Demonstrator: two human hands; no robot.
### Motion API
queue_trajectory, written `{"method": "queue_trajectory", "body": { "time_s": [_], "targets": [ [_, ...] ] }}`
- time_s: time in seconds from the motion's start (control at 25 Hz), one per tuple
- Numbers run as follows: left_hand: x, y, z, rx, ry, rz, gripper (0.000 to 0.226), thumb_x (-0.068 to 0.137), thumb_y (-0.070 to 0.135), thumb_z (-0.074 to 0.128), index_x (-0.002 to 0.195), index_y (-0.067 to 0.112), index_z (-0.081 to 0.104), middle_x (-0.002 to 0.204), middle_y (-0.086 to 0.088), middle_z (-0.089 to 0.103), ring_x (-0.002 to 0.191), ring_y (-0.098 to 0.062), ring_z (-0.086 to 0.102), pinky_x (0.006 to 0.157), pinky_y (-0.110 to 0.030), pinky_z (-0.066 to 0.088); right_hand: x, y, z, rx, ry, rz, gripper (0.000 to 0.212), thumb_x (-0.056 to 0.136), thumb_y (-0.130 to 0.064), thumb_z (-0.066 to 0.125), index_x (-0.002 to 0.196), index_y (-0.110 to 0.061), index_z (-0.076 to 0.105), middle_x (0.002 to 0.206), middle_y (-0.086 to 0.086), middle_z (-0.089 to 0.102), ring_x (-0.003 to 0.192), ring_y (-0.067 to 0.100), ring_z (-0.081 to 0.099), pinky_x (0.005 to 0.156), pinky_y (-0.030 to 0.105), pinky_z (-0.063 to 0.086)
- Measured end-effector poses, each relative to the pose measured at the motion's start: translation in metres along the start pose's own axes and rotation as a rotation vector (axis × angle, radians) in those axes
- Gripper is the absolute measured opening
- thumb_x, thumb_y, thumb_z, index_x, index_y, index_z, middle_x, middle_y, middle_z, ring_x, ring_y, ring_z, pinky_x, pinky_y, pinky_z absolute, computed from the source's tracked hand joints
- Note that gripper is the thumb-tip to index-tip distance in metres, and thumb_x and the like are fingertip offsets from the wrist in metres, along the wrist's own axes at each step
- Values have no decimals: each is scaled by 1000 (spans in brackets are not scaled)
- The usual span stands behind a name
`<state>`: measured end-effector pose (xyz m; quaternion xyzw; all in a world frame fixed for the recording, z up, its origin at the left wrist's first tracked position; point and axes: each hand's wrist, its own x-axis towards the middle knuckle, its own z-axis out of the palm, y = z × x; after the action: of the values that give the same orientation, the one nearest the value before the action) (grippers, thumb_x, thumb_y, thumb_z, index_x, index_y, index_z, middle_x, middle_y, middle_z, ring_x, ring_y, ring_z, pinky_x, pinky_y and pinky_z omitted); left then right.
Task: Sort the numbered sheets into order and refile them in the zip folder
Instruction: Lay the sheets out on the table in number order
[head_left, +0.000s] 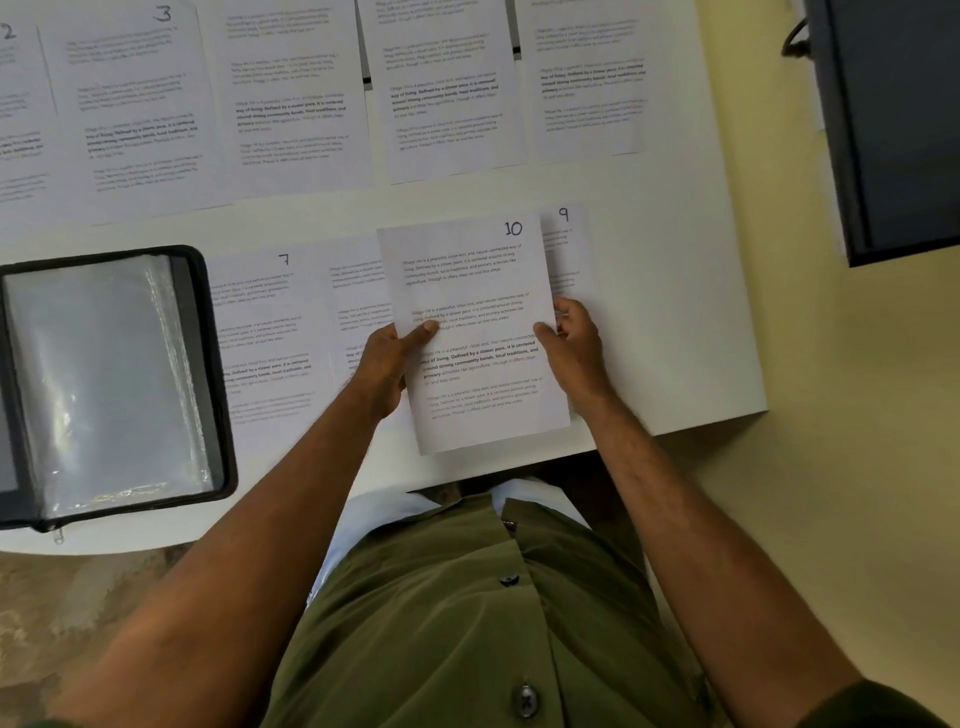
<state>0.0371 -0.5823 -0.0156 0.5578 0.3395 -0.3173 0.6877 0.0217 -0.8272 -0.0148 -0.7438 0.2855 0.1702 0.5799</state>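
Observation:
I hold the sheet marked 10 (475, 291) above the near part of the white table (675, 312). My left hand (387, 364) pinches its left edge with the thumb on top. My right hand (571, 340) grips its right edge. Under it lie the sheet marked 9 (566, 244), partly hidden, an unnumbered-looking sheet (358, 301) and the sheet marked 7 (265, 332). Farther back lie the sheets marked 2 (15, 104) and 3 (135, 98) and several more sheets (441, 88). The black zip folder (111, 384) lies open at the left with clear sleeves showing.
A dark cabinet or box (893, 124) stands at the right beyond the table edge, with a cable beside it. The table's near edge runs just under the held sheet. Yellowish floor (831, 467) lies to the right.

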Motion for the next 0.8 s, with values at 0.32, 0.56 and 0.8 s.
{"method": "queue_trajectory", "body": {
  "time_s": [0.32,0.56,0.8],
  "targets": [
    [20,4,49,167,-3,-26,24,99,25,67,110,4,67,105,-11,78,88,-28,75,77,-39,61,35,10,-86,-87,201,-39,30,95,-13,63,123,-24,62,101,0,70,89,13,66,73,16,49],
    [35,12,96,190,-46,6,25,100,23,66,111,0,66,107,-14,77,76,-21,76,66,-33,61,54,14,-116,-113,310,-42,24,97,-15,58,119,-25,62,104,-2,69,90,12,64,73,19,51],
    [35,7,101,1235,180,570,31,100,28,63,128,17,64,132,-3,63,116,-24,60,82,-39,50,70,20,-143,-233,487,13,26,100,-10,50,123,-14,61,110,-2,66,99,18,64,86,36,58]
  ]
}}
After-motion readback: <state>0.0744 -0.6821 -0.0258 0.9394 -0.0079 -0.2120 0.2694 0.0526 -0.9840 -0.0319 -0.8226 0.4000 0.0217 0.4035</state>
